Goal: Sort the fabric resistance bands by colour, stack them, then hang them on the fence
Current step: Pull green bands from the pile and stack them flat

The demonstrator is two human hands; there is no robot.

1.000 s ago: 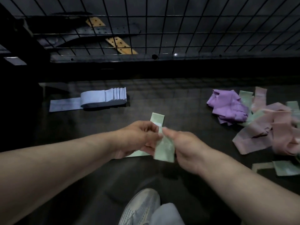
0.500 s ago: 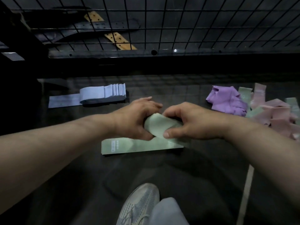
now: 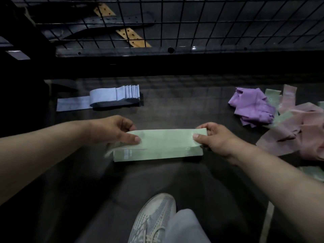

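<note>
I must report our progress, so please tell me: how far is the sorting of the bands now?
Done: the blue bands lie in one neat stack. In hand: the left hand and right hand pinch a green band by its ends, over a second green band lying flat. Left: the mixed pile of purple, pink and green bands is unsorted, and no band hangs on the fence.

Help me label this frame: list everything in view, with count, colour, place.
floor band: one, pale green, centre floor.
held band: one, pale green, over floor band.
blue stack: several, light blue, far left.
purple bands: heap, purple, far right.
pink bands: several, pink, right edge.
loose green bands: few, pale green, among pink.
fence: one, black wire, top.
straps: several, dark and tan, behind fence.
shoe: one, white, bottom centre.
left grip: one, bare, pinches held band's left end.
right grip: one, bare, pinches its right end.
</note>
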